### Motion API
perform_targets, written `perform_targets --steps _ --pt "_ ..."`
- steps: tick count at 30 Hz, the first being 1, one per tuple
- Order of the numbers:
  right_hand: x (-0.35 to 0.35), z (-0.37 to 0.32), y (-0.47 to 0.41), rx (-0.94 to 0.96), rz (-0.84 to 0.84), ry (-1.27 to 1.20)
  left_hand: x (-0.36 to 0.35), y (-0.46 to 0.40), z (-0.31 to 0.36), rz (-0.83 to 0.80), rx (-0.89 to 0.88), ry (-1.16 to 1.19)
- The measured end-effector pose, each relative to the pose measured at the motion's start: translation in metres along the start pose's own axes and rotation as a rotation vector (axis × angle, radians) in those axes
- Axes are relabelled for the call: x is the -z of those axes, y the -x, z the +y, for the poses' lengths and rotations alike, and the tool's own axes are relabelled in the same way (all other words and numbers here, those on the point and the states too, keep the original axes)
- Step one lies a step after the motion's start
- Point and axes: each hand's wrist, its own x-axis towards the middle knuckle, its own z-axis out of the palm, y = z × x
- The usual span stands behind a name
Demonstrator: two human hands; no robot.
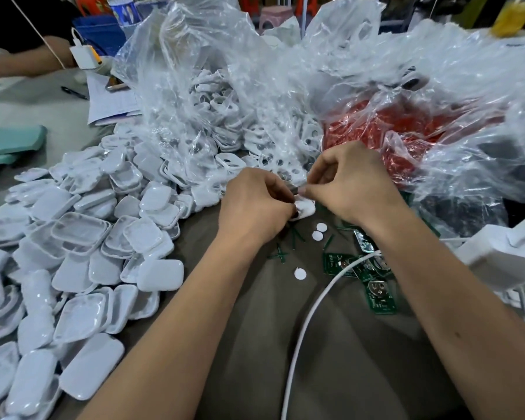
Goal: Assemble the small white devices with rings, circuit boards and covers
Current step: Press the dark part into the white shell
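Both hands meet over the middle of the tabletop [331, 359]: the left hand [255, 207] holds one small white device [304, 209] in a curled grip while the right hand [350, 189] pinches at its top edge. Judging by the big pile of white covers [82, 253] at left, the circuit boards [379, 294] near right and full bags [225, 95] beyond, most of the work seems left.

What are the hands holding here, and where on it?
Both the left hand and right hand pinch one small white device at its upper edge.
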Motion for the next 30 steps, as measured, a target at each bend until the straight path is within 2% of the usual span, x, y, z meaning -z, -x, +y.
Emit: perform_targets --steps 4,8,10,11,15,18,22,30 --pt "0.014 -0.018 -0.029 -0.057 0.186 -0.09 0.001 -0.002 -0.002 -0.031 0.029 0.028" --pt "0.021 -0.033 -0.088 -0.139 0.406 0.042 0.0 0.0 -0.003 -0.029 -0.02 0.008" --pt "0.022 -0.033 -0.119 -0.159 0.432 0.162 0.001 -0.001 -0.004 -0.029 -0.054 -0.029" --pt "0.022 -0.032 -0.133 -0.138 0.398 0.24 0.001 -0.001 -0.004 -0.034 -0.061 -0.038" --pt "0.022 -0.025 -0.17 -0.016 0.07 0.444 0.002 -0.002 -0.004 -0.016 -0.056 -0.052" --pt "0.025 -0.016 -0.18 -0.019 -0.047 0.564 0.0 -0.002 -0.002 0.008 -0.074 -0.055" --pt "0.015 -0.008 -0.182 0.006 -0.09 0.688 0.001 -0.004 -0.002 -0.012 -0.085 -0.032" --pt "0.012 -0.001 -0.182 0.066 0.024 0.683 0.008 -0.012 -0.007 -0.103 0.051 0.26"
